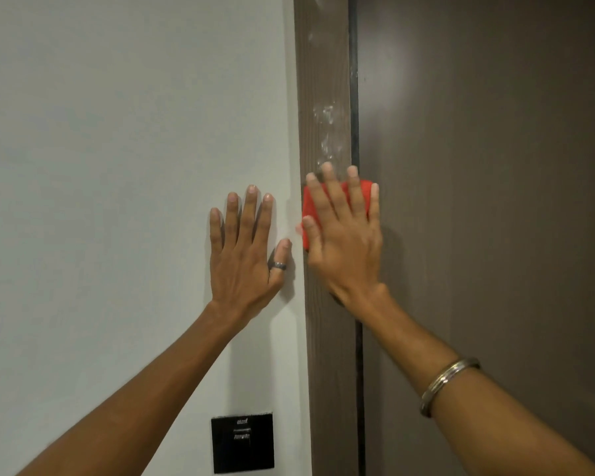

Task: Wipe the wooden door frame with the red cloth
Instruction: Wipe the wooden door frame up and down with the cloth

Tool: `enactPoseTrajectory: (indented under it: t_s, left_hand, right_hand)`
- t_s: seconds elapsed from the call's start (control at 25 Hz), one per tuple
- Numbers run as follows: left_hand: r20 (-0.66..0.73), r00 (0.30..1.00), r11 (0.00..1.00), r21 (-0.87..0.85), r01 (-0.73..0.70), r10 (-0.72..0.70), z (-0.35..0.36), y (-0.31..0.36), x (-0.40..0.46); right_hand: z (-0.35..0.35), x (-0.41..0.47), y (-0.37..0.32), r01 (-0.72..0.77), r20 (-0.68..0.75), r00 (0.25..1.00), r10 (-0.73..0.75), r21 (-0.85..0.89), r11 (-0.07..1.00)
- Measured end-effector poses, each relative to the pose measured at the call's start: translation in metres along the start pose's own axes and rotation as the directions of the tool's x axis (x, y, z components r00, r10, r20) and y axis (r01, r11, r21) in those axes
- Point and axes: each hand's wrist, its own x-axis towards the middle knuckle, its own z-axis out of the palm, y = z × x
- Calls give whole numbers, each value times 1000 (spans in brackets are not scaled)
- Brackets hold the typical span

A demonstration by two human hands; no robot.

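The right hand (346, 235) is flat on the frame (327, 97), fingers (334, 194) spread out and pressing the cloth (364, 190) against the wood. It is not a closed grip; the cloth is just pinned under the palm and fingers. Red shows between the fingers and beside the thumb, so most of the cloth is hidden under the hand.

The left hand (246, 249) lies flat on the wall (117, 132) just left of the frame, fingers open and holding nothing. It looks like it is there to keep the person steady. There is a ring (278, 266) on its thumb and a bangle (449, 384) on the right arm.

Right above the right fingers the wood has white smears (327, 128), and more higher up. I think that is the dirty part left to clean. Below the hand the wood looks plain.

To wipe well, I think the hand should press flat and slide straight up over the smears, then back down. The cloth should stay under the whole palm so it does not slip out. It should stay on the frame strip and not drift onto the door (495, 201) on the right.

A black switch plate (243, 443) sits low on the wall, well below the left fingers.

There are no boxes, buckets or bowls to see here.
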Motion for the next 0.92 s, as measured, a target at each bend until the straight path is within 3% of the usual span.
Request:
enactPoseTrajectory:
  t_s: [0.4, 0.52, 0.64, 0.76, 0.92]
  left_hand:
    - [-59, 998, 999, -30, 36, -38, -5, -6, 64]
    - [-62, 997, 999, -24, 47, -48, -7, -10, 71]
    - [-60, 997, 998, -18, 53, -54, -8, -11, 82]
    - [-60, 996, 998, -40, 55, -58, -10, -12, 97]
    - [-32, 995, 994, -54, 95, -97, -19, -14, 118]
  right_hand:
    - [-1, 39, 10, -11, -30, 999, 13, 40, 999]
    - [0, 56, 10, 55, 2, 999, -55, 35, 998]
    - [-1, 70, 15, -32, 31, 999, 30, 74, 997]
    - [0, 85, 21, 61, 32, 998, -61, 1, 998]
    - [-1, 121, 13, 24, 14, 1000, -23, -46, 999]
